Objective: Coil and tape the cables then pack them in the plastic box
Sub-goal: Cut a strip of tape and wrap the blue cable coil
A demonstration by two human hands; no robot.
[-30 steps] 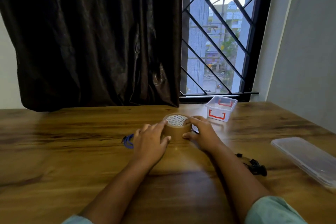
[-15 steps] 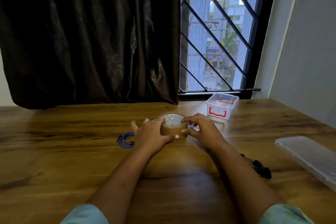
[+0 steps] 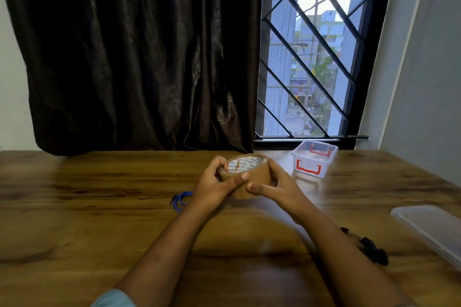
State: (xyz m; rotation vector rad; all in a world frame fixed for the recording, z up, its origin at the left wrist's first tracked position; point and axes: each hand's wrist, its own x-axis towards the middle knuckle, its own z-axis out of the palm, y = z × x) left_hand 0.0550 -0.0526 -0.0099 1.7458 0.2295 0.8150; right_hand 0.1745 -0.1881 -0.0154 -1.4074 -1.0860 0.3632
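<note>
Left hand (image 3: 214, 188) and right hand (image 3: 277, 185) hold a tilted tape roll (image 3: 257, 176); fingers (image 3: 238, 180) curled round it, probably seeking its loose end.

tape roll (image 3: 245, 179): mid table (image 3: 74, 207), gripped betw. left hand (image 3: 214, 185) & right hand (image 3: 277, 185)
plastic box (image 3: 314, 159): on table, far right of tape roll, just before window (image 3: 309, 57)
lid (image 3: 434, 229): near right, well apart from plastic box
left cable (image 3: 182, 200): on table, just left of left hand
right cable (image 3: 369, 247): betw. right forearm & lid
curtain (image 3: 137, 57): behind table, left of window
</note>
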